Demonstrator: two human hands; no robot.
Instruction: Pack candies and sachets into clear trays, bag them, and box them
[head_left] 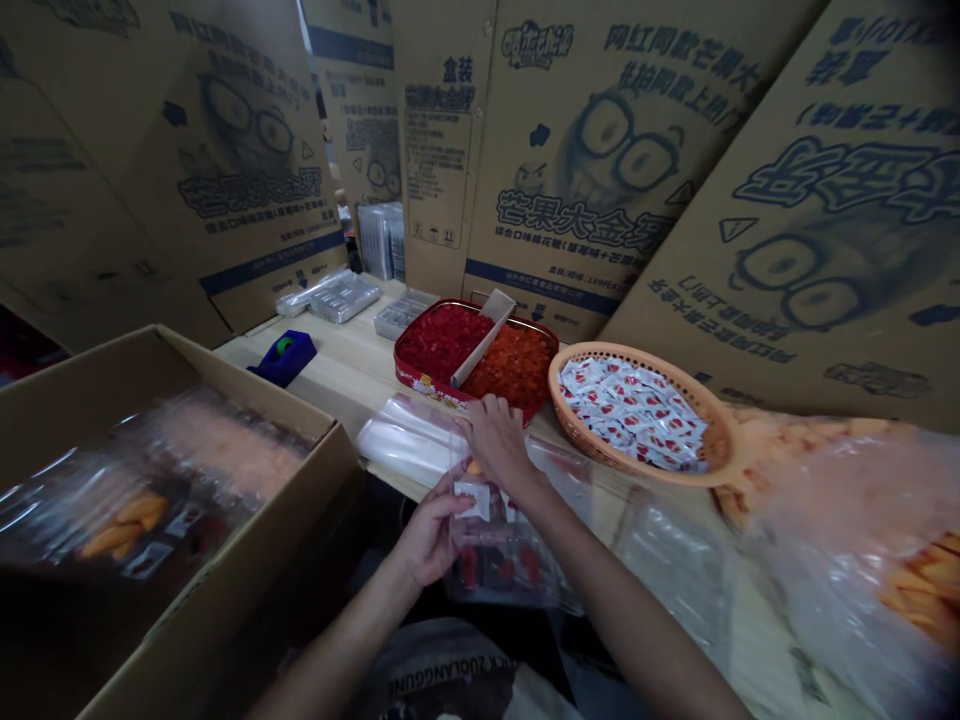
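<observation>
My left hand (431, 535) grips the near edge of a clear plastic tray (502, 560) that holds red pieces and a small white sachet (474, 497). My right hand (495, 440) lies on top of the same tray, fingers curled down over its far edge, next to a stack of clear plastic bags (409, 440) on the wooden table (352, 365).
A red tin (420, 375) with red and orange candy and a cardboard divider stands behind my hands. An orange basket (570, 425) of white sachets sits to its right. An open cardboard box (225, 590) of filled packs is at left, a blue tape dispenser (285, 355) beyond it, and printed cartons wall the back.
</observation>
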